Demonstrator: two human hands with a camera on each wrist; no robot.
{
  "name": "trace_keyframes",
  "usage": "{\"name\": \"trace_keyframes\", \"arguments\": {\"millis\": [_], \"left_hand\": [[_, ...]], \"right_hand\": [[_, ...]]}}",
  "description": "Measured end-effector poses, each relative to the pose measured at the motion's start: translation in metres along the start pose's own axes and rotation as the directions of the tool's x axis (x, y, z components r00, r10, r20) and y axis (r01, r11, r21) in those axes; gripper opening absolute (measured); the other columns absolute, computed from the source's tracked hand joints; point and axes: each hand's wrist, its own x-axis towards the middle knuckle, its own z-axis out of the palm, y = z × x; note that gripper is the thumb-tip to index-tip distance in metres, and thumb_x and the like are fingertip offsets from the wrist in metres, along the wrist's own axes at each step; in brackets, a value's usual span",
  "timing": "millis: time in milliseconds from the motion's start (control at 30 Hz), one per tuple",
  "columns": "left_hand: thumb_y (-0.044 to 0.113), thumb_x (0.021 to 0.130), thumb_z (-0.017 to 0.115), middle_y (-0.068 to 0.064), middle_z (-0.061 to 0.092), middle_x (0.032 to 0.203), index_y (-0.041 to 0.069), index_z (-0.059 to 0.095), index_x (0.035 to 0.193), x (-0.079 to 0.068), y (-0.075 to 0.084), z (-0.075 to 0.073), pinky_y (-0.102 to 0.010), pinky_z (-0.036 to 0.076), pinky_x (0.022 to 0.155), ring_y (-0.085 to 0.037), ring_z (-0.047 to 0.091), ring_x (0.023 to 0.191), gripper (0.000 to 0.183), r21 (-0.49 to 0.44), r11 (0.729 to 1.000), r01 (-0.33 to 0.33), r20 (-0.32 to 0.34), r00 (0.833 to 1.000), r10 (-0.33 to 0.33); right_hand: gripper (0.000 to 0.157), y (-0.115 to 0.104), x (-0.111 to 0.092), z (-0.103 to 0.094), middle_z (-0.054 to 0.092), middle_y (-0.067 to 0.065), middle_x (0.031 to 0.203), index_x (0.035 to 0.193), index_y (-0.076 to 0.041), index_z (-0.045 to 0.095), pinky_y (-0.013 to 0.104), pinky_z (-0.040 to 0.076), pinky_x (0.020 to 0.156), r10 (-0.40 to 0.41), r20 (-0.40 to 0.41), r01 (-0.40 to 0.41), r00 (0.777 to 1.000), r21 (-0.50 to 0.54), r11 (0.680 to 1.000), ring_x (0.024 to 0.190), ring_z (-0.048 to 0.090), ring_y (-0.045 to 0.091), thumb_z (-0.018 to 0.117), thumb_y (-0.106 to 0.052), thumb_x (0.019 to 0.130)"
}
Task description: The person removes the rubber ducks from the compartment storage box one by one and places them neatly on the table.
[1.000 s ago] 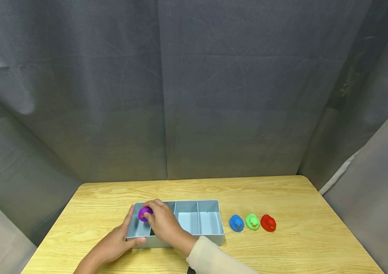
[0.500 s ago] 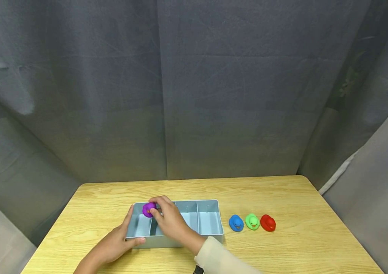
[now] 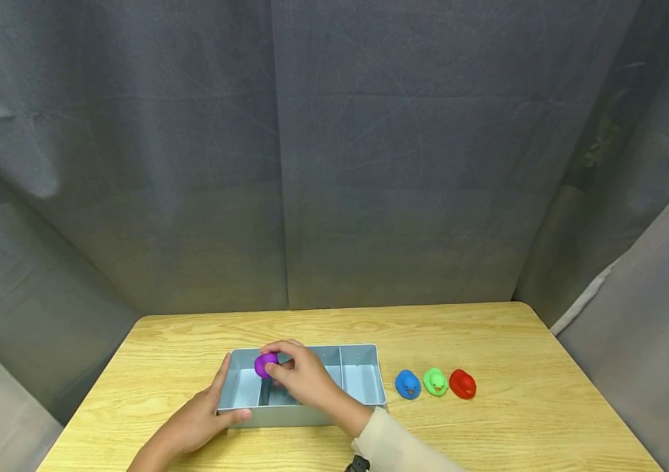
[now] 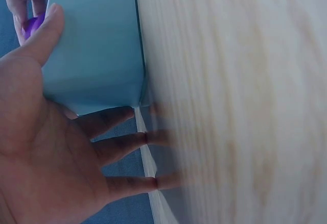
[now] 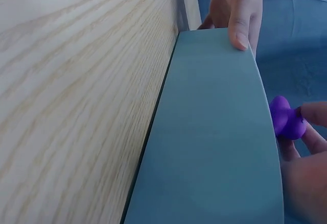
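Observation:
A purple rubber duck (image 3: 264, 365) is pinched between the thumb and fingers of my right hand (image 3: 306, 380), over the left part of a grey-blue divided box (image 3: 287, 415). In the right wrist view the duck (image 5: 288, 122) shows just past the box's top edge, and the fingertips hold it from the side. My left hand (image 3: 197, 416) rests against the box's left end. Its thumb (image 4: 48, 32) lies on the front wall by the rim, while the other fingers stretch straight along the end, as the left wrist view shows.
Right of the box, a blue duck (image 3: 408, 385), a green duck (image 3: 435, 381) and a red duck (image 3: 463, 384) sit in a row on the wooden table (image 3: 523, 426). Grey curtains (image 3: 405, 196) hang behind the table and along both sides.
My right hand has moved a little to the right with the purple duck, whose orientation has shifted in the fingers. The left hand, the box and the other ducks stay in place.

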Motion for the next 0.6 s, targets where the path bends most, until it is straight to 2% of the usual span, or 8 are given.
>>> {"name": "trace_keyframes", "arguments": {"millis": [133,400,600], "left_hand": [[0.055,0.092,0.073,-0.036,0.038,0.156,0.024,-0.008,0.167,0.000,0.000,0.000,-0.062,0.045,0.104,-0.036,0.060,0.123,0.114,-0.013,1.000,-0.003,-0.001,1.000,0.003],[0.055,0.091,0.073,-0.037,0.036,0.156,0.026,-0.008,0.167,-0.001,0.000,0.000,-0.063,0.044,0.105,-0.040,0.057,0.128,0.115,-0.006,1.000,-0.007,-0.007,1.000,0.007],[0.057,0.089,0.074,-0.035,0.042,0.154,0.027,-0.007,0.167,0.000,-0.001,0.001,-0.060,0.047,0.103,-0.036,0.060,0.125,0.116,0.003,1.000,-0.022,-0.027,0.999,0.022]], "right_hand": [[0.026,0.000,-0.005,-0.007,0.068,0.002,0.118,0.120,-0.016,0.074,0.021,0.056,0.077,0.000,0.010,0.000,1.000,-0.043,0.999,0.090,0.065,0.015,0.077,-0.018,0.094],[0.030,0.003,-0.016,-0.018,0.066,-0.001,0.118,0.121,-0.021,0.073,0.024,0.058,0.075,0.031,0.026,-0.030,0.999,-0.034,0.999,0.096,0.065,0.020,0.081,-0.020,0.092],[0.029,0.005,-0.026,-0.029,0.068,0.000,0.117,0.121,-0.021,0.073,0.024,0.058,0.076,0.020,0.017,-0.019,1.000,-0.058,0.998,0.099,0.065,0.024,0.079,-0.017,0.093]]}}
